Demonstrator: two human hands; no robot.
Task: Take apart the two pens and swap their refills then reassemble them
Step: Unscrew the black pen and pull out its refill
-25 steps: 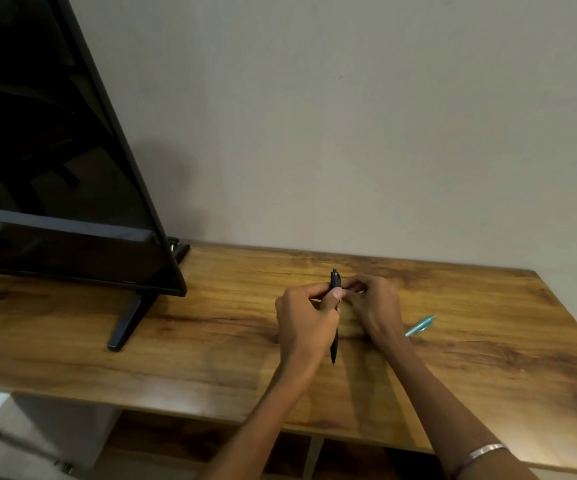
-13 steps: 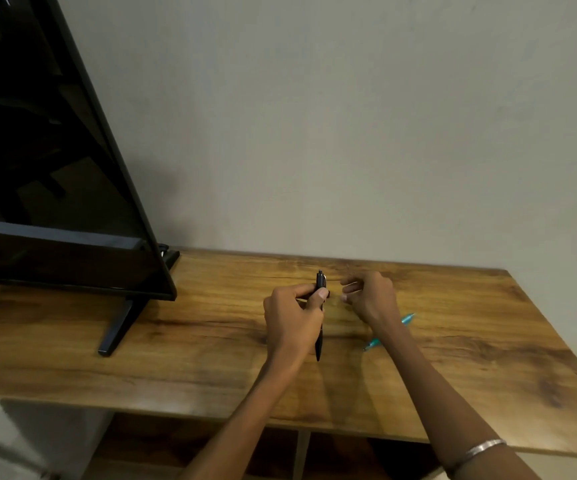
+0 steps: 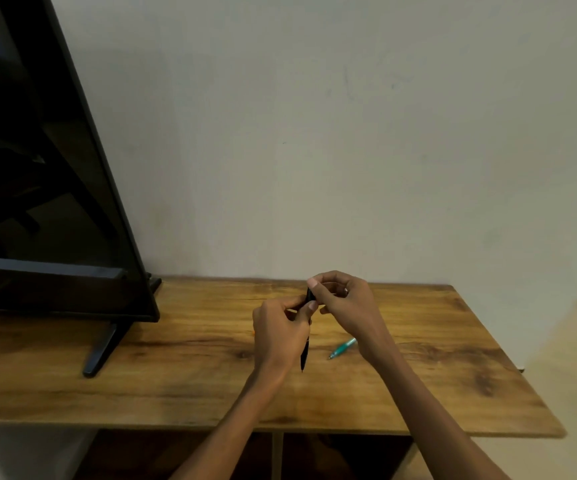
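Well off to the left of both hands stands one dark television [image 3: 38,188] on its foot, resting on the one wooden table [image 3: 183,386] that carries everything else.

The left hand [image 3: 280,336] is curled closed around the middle of a black pen [image 3: 305,351], which stands nearly upright, tip down, just above the tabletop. Its lower end pokes out below the left palm. The right hand [image 3: 344,301] meets it from the other side, thumb and forefinger pinched at the pen's top end, the other fingers loosely bent. Whether the right fingers are gripping a cap or merely touching it cannot be told.

Just below and beside the right wrist lies a teal pen [image 3: 341,348] flat on the table, partly hidden by the forearm and held by neither hand.

The count is two pens and two hands. No loose refill, spring or barrel half shows anywhere, though a small orange speck beside the left hand is too small to identify. By that judgement the task looks barely started: the black pen is apparently being opened, and the teal one seems whole. The swapping and reassembly remain.
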